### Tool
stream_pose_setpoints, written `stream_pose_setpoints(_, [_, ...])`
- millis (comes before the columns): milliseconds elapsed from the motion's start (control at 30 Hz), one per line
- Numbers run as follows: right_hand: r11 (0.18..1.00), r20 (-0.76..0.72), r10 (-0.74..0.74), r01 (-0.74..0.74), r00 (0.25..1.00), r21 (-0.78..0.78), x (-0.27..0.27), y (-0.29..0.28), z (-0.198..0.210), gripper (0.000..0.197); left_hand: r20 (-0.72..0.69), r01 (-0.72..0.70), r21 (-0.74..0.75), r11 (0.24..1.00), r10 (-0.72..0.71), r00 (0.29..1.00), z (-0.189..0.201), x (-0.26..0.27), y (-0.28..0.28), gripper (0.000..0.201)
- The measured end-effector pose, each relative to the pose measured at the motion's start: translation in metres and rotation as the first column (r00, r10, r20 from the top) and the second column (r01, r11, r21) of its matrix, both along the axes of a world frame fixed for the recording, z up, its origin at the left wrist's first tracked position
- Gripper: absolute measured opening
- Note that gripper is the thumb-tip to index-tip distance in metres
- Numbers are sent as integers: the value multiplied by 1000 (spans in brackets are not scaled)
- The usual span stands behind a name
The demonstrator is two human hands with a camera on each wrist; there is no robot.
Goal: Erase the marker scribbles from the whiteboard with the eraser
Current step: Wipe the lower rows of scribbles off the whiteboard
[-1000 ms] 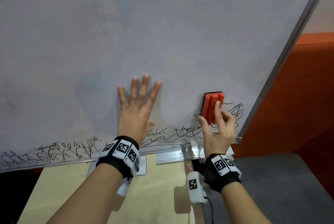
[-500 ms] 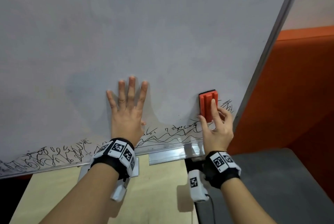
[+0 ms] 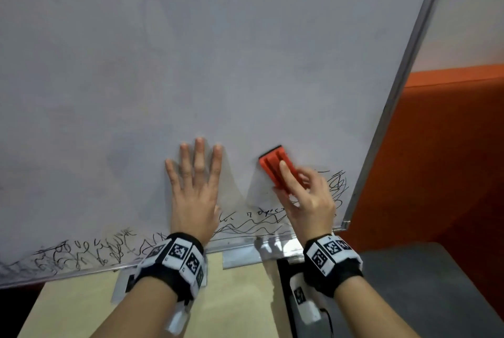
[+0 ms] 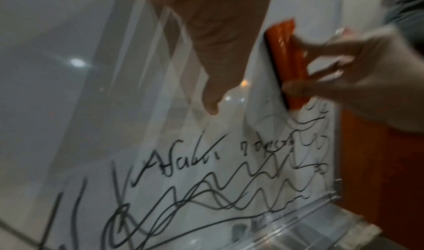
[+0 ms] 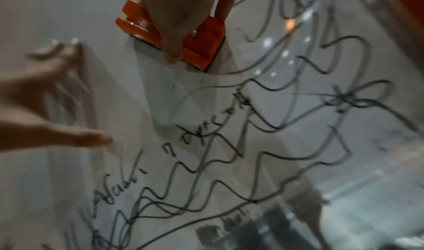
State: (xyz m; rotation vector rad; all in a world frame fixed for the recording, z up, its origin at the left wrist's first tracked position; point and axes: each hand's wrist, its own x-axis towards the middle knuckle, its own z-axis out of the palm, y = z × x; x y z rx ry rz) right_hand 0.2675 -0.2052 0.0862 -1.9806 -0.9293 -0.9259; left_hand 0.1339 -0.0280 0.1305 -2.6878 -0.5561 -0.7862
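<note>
- The whiteboard fills most of the head view, leaning back, its upper part bare of ink; it looks smooth and rigid, so a pad should glide over it if pressed flat.
- The scribbles run in a band just above the whiteboard's bottom rail, from its left end to a dense tangle by its right frame edge.
- The left hand lies flat on the whiteboard just above that band, fingers straight and spread, holding nothing; it seems to brace the board.
- The right hand is to its right, near the whiteboard's lower right corner, its fingers curled over the eraser's back and the thumb at its lower left edge.
- The eraser is a small orange ridged block with a dark pad, tilted, its pad face against the whiteboard just above the scribbles. It looks light and stiff; the ridges on its back give the best hold, and the plastic may slip under a loose pinch.
</note>
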Motion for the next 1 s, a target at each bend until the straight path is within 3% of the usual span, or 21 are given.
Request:
stream_pose_setpoints(67, [1000,-34,-8,8,999,-6,4,-15,-16,52,16,81,7,997,-81,997,7,1,-10,146])
stream_pose_setpoints(133, [991,-122,-75,87,990,101,10,-28,-20,57,-13,158,60,986,-157,988,17,7,-13,148])
stream_pose_setpoints(267, [908,-363,-171,289,916,302,20,-36,-22,71,-110,69,78,995,-60,992,28,23,-2,152])
stream_pose_setpoints(333, [912,-360,-171,286,917,296,19,-33,-24,70,-136,40,77,996,-29,990,25,26,0,155])
stream_pose_setpoints(467, [996,-66,-88,89,994,16,20,-43,-36,52,-136,42,92,995,-29,990,21,27,-1,157])
stream_pose_setpoints(533, [993,-11,-107,106,994,-50,31,-59,-39,54,-119,46,90,995,-36,992,22,26,0,156])
stream_pose_setpoints(633, [963,-256,-199,237,946,128,36,-71,-42,70,-121,46,87,995,-35,992,22,26,-1,157])
stream_pose_setpoints(700, [946,-347,-207,278,915,169,29,-63,-46,71,-124,40,82,996,-30,992,22,27,-2,157])
stream_pose_setpoints(867, [960,-342,-131,205,931,191,21,-58,-38,68,-96,42,75,996,-34,995,20,28,-4,156])
stream_pose_setpoints(1000, [932,-438,-143,270,888,243,22,-53,-37,71,-84,48,85,995,-41,996,17,29,-4,154])
